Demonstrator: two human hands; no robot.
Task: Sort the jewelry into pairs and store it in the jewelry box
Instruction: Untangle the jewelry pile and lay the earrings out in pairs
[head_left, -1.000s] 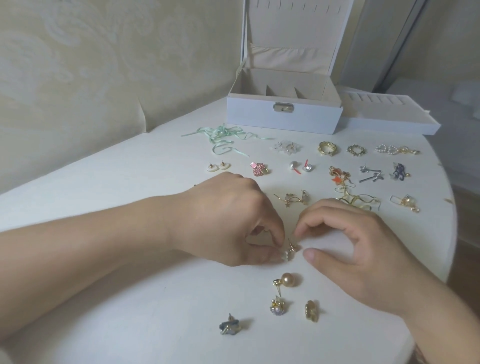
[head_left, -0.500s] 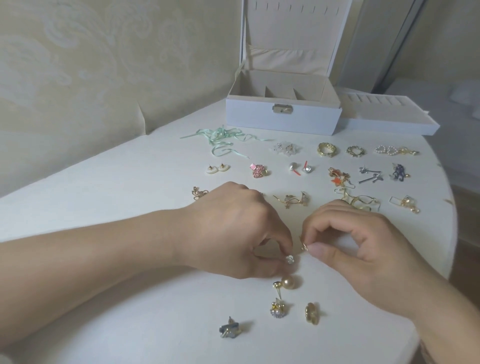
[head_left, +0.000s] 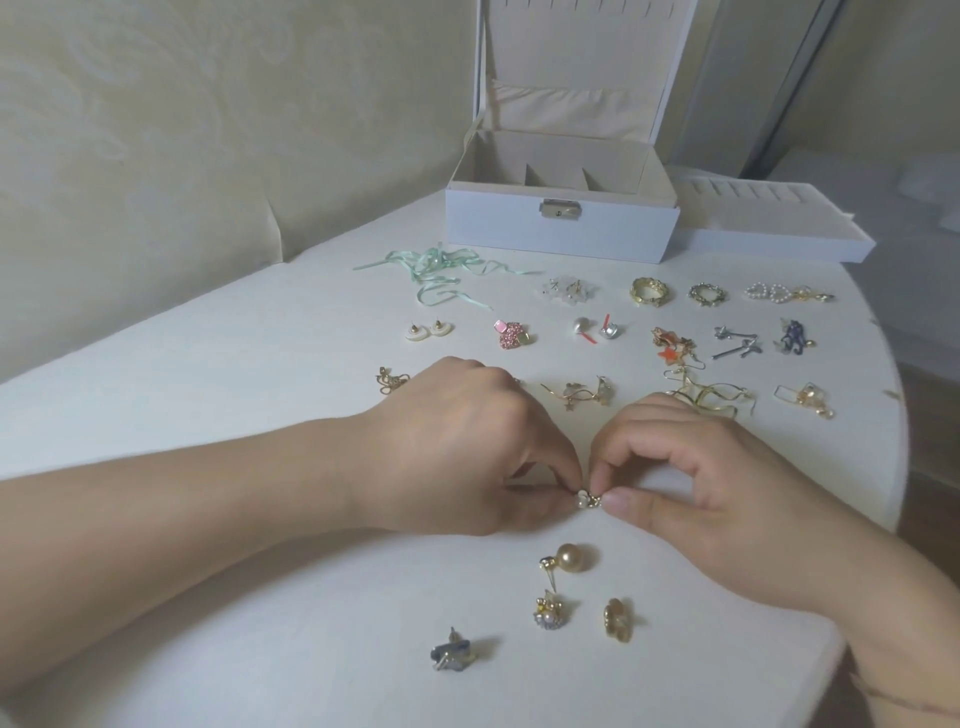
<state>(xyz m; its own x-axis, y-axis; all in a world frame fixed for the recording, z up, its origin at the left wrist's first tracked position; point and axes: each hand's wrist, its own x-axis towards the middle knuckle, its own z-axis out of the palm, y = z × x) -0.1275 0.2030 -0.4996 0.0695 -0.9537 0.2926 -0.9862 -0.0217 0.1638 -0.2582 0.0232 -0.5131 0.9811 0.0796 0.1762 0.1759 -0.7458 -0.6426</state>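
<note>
My left hand (head_left: 457, 441) and my right hand (head_left: 701, 483) meet at the middle of the white table, both pinching a small white-and-gold earring (head_left: 587, 500) between thumb and forefinger, just above the tabletop. Below them lie a pearl earring (head_left: 571, 558), a small jewelled earring (head_left: 549, 616), a gold flower earring (head_left: 618, 618) and a blue earring (head_left: 451, 656). Several jewelry pairs lie in rows beyond my hands. The white jewelry box (head_left: 561, 228) stands open at the back.
A removed tray insert (head_left: 779, 234) sits right of the box. A mint ribbon (head_left: 441, 270) lies left of the rows. Gold rings (head_left: 649, 292) and a pearl heart piece (head_left: 779, 293) lie in the far row. The table's rounded edge (head_left: 893, 415) runs along the right.
My two hands have come together: the right hand's pinched piece now touches the small earring held by the left hand. Both sit slightly lower and nearer me than before.
</note>
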